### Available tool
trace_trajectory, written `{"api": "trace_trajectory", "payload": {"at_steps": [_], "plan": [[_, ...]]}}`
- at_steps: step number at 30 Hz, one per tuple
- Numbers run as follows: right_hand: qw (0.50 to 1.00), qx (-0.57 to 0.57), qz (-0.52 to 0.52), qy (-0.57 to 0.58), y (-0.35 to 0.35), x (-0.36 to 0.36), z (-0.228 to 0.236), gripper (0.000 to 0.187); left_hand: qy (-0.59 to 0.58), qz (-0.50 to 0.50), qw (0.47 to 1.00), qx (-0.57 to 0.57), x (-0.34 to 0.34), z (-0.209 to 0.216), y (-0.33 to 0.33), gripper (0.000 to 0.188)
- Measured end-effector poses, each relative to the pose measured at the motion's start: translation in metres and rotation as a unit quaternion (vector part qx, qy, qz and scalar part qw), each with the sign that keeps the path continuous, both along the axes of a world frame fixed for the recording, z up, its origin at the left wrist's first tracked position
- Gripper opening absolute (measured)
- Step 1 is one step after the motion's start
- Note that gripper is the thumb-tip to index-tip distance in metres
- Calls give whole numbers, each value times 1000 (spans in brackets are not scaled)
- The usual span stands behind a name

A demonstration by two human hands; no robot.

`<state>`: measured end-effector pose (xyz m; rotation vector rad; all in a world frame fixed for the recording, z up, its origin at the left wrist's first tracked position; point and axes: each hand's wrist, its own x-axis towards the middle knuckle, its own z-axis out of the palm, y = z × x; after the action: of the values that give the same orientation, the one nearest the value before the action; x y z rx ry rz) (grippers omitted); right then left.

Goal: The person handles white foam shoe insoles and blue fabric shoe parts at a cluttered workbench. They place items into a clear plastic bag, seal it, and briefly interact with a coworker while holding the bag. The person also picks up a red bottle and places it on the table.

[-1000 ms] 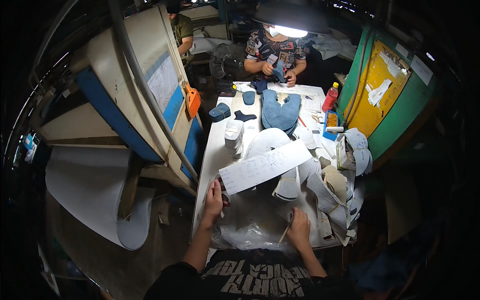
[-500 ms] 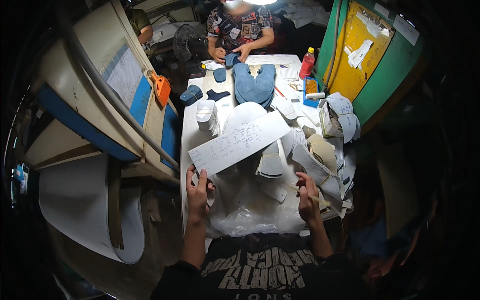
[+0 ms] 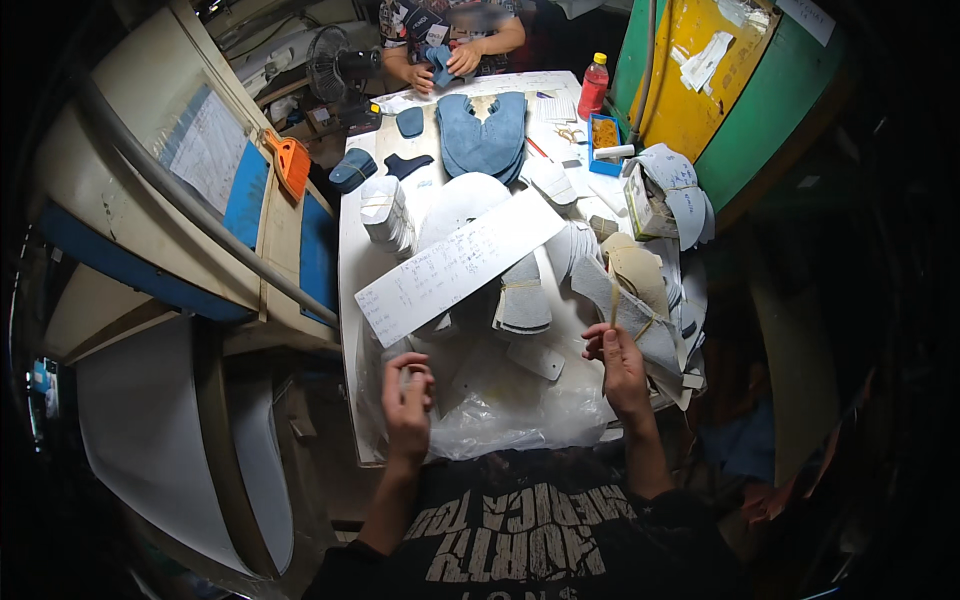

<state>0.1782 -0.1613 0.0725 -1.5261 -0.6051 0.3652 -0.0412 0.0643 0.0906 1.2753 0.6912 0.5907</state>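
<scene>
Between the thumb and fingers of my right hand [image 3: 624, 378] a thin tan rubber band [image 3: 613, 302] stands up, near the right-hand pile of cut pieces. My left hand [image 3: 406, 408] is held over the near left of the table, fingers apart and loosely bent, with nothing seen in it. Just beyond it a long white card [image 3: 462, 262] with handwriting lies slantwise across the stacks. Beside the card's near edge sits a bundle of grey-white cut pieces [image 3: 522, 305]. A small pale piece with a hole [image 3: 535, 360] lies between my hands.
Clear plastic sheeting [image 3: 500, 420] covers the table's near edge. Banded stacks [image 3: 387, 212] and beige pieces [image 3: 640, 275] stand around the card. Blue shaped pieces [image 3: 482, 140], a blue tray [image 3: 606, 160] and a red bottle [image 3: 593, 86] are farther off. Across the table, a co-worker's hands [image 3: 450, 65] hold a blue piece.
My left hand has let go of the card's corner and drawn back toward me. My right hand has raised the rubber band upright. The whole view has shifted somewhat.
</scene>
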Motion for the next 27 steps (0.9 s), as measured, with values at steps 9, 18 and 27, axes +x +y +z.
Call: {"api": "trace_trajectory", "payload": {"at_steps": [9,18,27], "plan": [[999,17,-31,-29,5,-16,30,34,148,-140,944,259,40,-18,-21,25],[998,47,-14,49,3,-15,15,32,450,-229,778,374,43,-64,-25,25],[994,61,18,86,12,-24,4,32,316,-242,843,361,26,-72,-13,27]]}}
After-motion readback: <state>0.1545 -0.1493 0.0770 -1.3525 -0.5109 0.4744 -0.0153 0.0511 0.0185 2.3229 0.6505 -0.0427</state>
